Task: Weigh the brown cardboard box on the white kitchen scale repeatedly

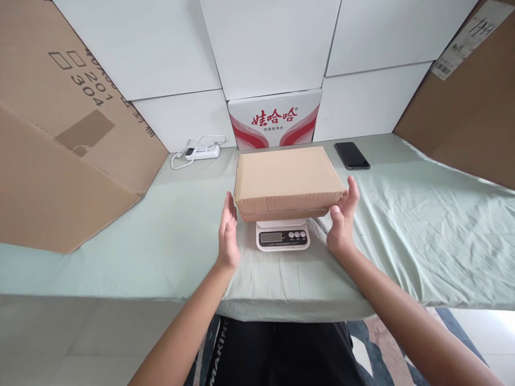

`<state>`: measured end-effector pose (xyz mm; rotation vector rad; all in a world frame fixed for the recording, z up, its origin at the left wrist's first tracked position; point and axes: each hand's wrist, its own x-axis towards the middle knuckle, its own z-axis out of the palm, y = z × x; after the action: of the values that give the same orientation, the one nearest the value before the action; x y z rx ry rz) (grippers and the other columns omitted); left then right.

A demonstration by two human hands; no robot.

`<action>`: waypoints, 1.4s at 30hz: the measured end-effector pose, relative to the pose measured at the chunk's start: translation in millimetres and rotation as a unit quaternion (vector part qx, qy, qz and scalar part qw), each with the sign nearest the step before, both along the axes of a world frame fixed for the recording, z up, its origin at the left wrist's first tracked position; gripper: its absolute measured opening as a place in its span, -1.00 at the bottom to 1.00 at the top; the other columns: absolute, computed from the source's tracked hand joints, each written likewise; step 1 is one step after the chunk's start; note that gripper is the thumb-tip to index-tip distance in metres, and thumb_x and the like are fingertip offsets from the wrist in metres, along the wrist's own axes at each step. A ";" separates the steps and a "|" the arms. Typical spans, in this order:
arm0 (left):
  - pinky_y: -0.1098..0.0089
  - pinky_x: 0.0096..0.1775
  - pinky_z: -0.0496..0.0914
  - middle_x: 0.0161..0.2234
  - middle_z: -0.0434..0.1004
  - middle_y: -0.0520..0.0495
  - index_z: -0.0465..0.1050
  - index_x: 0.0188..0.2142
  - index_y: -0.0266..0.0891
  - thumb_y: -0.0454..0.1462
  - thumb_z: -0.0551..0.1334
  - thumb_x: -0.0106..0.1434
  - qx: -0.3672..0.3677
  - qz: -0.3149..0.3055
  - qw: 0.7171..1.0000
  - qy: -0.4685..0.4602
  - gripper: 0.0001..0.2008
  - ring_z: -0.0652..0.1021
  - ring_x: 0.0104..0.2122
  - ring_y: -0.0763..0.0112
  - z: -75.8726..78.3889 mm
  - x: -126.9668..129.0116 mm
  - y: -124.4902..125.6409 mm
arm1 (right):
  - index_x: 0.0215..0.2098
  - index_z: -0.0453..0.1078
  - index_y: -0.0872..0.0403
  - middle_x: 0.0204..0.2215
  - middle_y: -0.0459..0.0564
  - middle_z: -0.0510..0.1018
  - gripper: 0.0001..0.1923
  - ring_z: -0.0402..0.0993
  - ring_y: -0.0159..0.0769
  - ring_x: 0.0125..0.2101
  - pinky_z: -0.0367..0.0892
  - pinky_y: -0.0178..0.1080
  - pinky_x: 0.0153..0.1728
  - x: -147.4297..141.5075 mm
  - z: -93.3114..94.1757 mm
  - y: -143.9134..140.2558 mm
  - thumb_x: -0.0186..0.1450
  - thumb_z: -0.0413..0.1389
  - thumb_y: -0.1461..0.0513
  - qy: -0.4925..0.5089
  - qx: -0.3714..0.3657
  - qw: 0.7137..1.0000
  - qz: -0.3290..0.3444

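Observation:
A closed brown cardboard box [287, 174] sits on a white digital kitchen scale [282, 242]. The box covers the weighing platform, while the scale's display and round buttons show below its front edge; no reading can be made out. My left hand [229, 233] is upright beside the box's left front corner, its fingers straight and flat. At the right front corner is my right hand [344, 220], with thumb and fingers spread. Part of that hand is close to the box's side, and I cannot tell whether it touches.
A green cloth [169, 241] covers the table. Behind the box stands a white carton with red print [277, 120] against white panels. A black phone [352, 155] lies at back right, a white power strip with cable [203, 152] at back left. Large cardboard sheets [60, 161] flank the table.

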<state>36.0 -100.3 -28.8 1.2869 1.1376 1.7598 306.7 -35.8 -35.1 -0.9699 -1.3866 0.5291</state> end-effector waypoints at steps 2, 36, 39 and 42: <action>0.05 0.63 0.16 0.70 0.09 -0.05 0.26 0.61 0.08 0.35 0.09 0.50 -0.001 0.005 1.000 -0.006 -0.14 0.11 0.69 -0.03 -1.0 -0.8 0.3 | 0.64 -0.02 -0.39 0.43 0.12 0.37 -0.16 0.42 0.23 0.39 0.36 0.51 0.35 2.9 0.1 1.6 0.48 0.02 -0.29 0.020 -0.005 1.000 -0.021; -0.21 0.59 0.18 0.49 0.49 -0.11 0.53 0.37 0.09 0.36 0.30 0.38 0.023 -0.062 0.998 0.017 -0.25 0.21 0.65 -0.24 87.6 -27.6 49.9 | 0.60 0.20 -0.40 0.58 -0.06 0.37 -0.19 0.31 0.41 0.55 0.51 0.50 0.36 7.1 107.0 9.1 0.49 0.04 -0.38 -0.080 0.044 0.994 0.066; -0.18 0.58 0.21 0.45 0.54 -0.13 0.49 0.39 0.09 0.44 0.28 0.33 0.069 -0.043 0.996 0.022 -0.15 0.24 0.64 -0.22 76.0 -23.6 94.2 | 0.62 0.15 -0.39 0.66 -0.09 0.21 -0.12 0.11 0.39 0.64 0.42 0.45 0.45 -5.1 101.2 49.5 0.46 0.00 -0.44 -0.085 0.065 0.992 0.060; -0.08 0.56 0.26 0.46 0.52 -0.20 0.46 0.42 0.04 0.47 0.26 0.31 0.079 -0.030 0.996 0.015 -0.09 0.32 0.60 -0.18 47.3 -18.0 127.1 | 0.64 0.09 -0.39 0.67 -0.08 0.16 -0.04 0.01 0.36 0.68 0.29 0.50 0.52 -16.0 71.7 90.6 0.41 0.01 -0.48 -0.062 0.076 0.992 0.081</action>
<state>18.0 26.8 18.4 1.4291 0.9823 1.8216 290.7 54.8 36.7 -0.7816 -1.6019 0.4827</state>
